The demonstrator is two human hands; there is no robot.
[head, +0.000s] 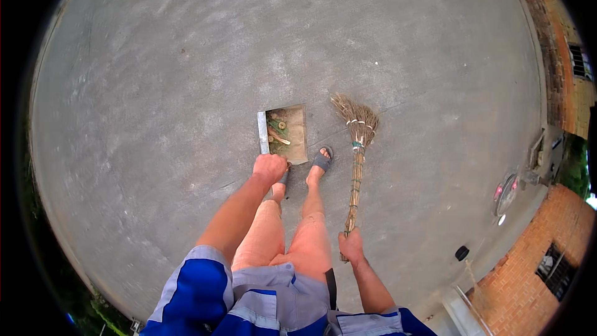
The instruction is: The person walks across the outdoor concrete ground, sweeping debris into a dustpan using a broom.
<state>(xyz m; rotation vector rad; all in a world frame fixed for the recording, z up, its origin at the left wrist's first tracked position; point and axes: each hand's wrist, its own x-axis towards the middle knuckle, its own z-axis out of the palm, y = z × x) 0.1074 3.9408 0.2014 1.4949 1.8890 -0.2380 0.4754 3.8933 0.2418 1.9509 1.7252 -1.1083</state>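
My left hand (269, 169) is closed at the near left corner of a dustpan (295, 137), over what seems to be its handle; the grip itself is hidden under the fingers. Inside the pan, toward its left wall, lie green leaf bits, a pale strip of wood or bark and small round pieces. My right hand (350, 245) grips the end of a twig broom (357, 172). Its stalk is bound with several ties, and its bristle head points away from me, right of the pan and apart from it.
My sandalled feet (322, 161) stand on grey concrete (186, 79), just behind the pan. At the right are brick walls (536, 233) with barred windows, a round object with pink parts (505, 195) and a small black object (461, 253). Greenery borders the lower left.
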